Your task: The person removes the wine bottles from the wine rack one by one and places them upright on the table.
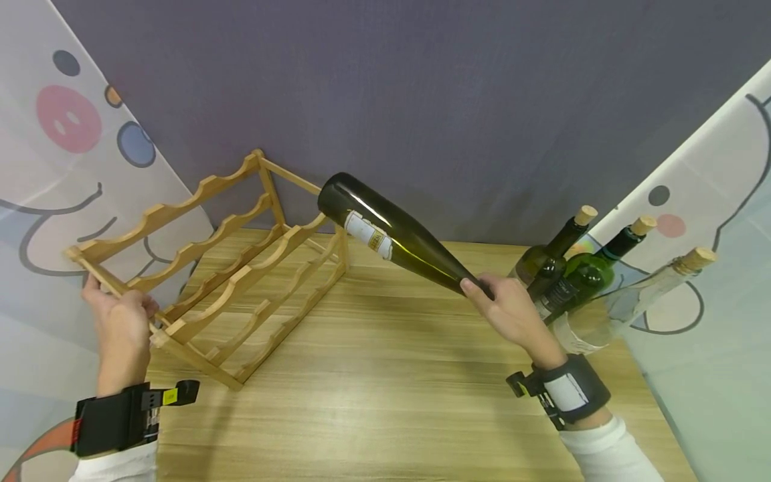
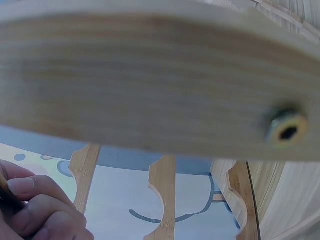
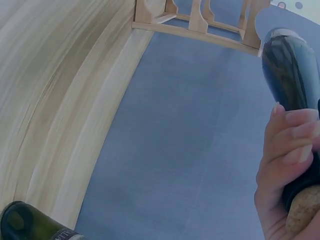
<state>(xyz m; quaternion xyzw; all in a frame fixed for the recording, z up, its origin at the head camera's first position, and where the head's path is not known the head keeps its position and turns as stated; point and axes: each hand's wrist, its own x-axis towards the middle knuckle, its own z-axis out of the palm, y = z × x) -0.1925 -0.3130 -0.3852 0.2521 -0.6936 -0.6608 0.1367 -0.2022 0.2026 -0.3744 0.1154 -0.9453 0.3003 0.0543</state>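
Observation:
A wooden wine rack (image 1: 231,288) with scalloped rails stands at the left of the table. My left hand (image 1: 120,308) grips its near upper bar, and in the left wrist view the curled fingers (image 2: 47,200) show at the lower left. My right hand (image 1: 508,308) holds a dark green wine bottle (image 1: 415,231) by the neck, tilted in the air. The bottle's base points up and left, overlapping the rack's right rear corner in the head view. A cork (image 3: 305,212) shows below the right fingers in the right wrist view. A white label faces up on the bottle.
Several corked bottles stand at the table's right, among them a green bottle (image 1: 581,278) and a clear bottle (image 1: 632,301). A grey wall panel (image 1: 421,100) rises behind the wooden table (image 1: 373,402). Cartoon-printed panels (image 1: 54,174) flank both sides.

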